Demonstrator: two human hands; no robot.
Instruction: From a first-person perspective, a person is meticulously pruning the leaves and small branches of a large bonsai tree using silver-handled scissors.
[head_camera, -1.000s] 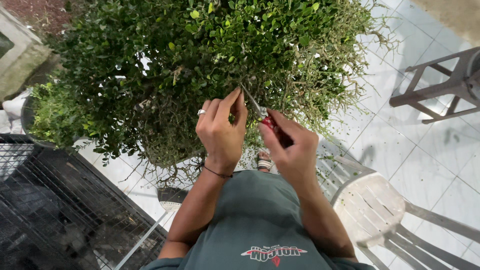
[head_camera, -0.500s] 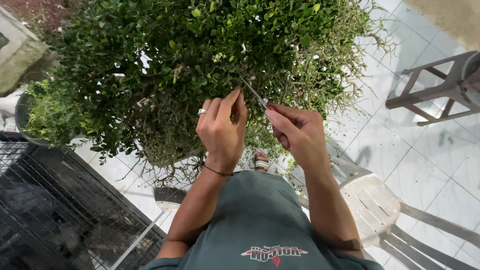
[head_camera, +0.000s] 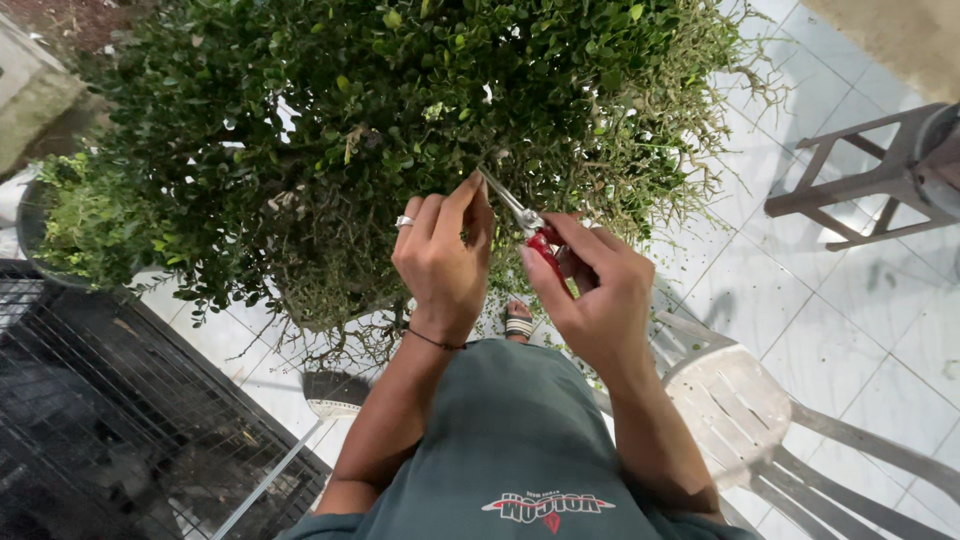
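A dense green bush (head_camera: 380, 110) with small leaves and thin bare twigs fills the upper half of the head view. My left hand (head_camera: 440, 262), with a ring and a thin black wrist band, pinches a twig at the bush's lower edge. My right hand (head_camera: 595, 290) grips red-handled pliers (head_camera: 525, 225). Their metal jaws point up and to the left and meet the twig right beside my left fingertips. Whether the jaws touch the twig I cannot tell.
A black wire cage (head_camera: 110, 420) stands at the lower left. A white plastic chair (head_camera: 740, 410) is at the lower right, a grey stool (head_camera: 865, 180) at the right on white floor tiles (head_camera: 880, 340). A sandalled foot (head_camera: 518, 320) shows below the bush.
My right hand has shifted slightly, bringing the pliers' jaws closer to my left fingertips. My left hand has kept its pinch on the twig.
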